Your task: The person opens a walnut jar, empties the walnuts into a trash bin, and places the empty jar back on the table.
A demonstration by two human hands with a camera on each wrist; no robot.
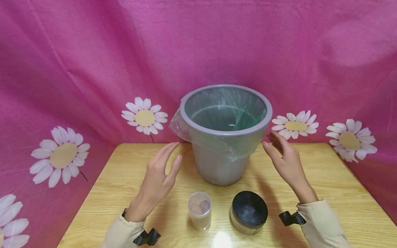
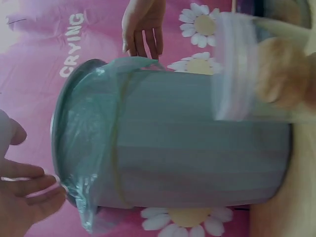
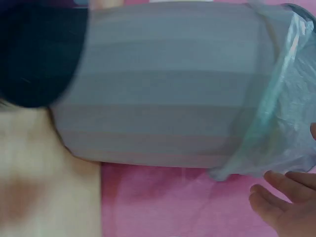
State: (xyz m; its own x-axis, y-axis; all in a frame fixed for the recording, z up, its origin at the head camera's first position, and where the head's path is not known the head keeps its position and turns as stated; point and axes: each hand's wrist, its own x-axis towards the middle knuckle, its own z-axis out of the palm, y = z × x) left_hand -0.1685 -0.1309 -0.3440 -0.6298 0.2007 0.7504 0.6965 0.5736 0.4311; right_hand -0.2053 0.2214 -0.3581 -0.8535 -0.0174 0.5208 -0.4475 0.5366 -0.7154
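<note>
A grey trash bin (image 1: 221,168) stands upright toward the back of the table. Its thin, see-through green bag (image 1: 217,144) lines the inside and is folded over the rim, with a loose bulge at the left. To the bin's left my left hand (image 1: 158,175) is held with fingers extended and thumb apart, holding nothing. On the other side my right hand (image 1: 286,162) is raised near the bin, fingers loosely bent and empty. The left wrist view shows the left fingers (image 2: 29,192) close to the bag's edge; whether they touch it I cannot tell.
In front of the bin stands a clear plastic cup (image 1: 200,215) with brownish, roundish things inside. Right of it is a round container with a black lid (image 1: 249,209). Pink cloth (image 1: 198,41) printed with daisies hangs behind the wooden table (image 1: 124,172).
</note>
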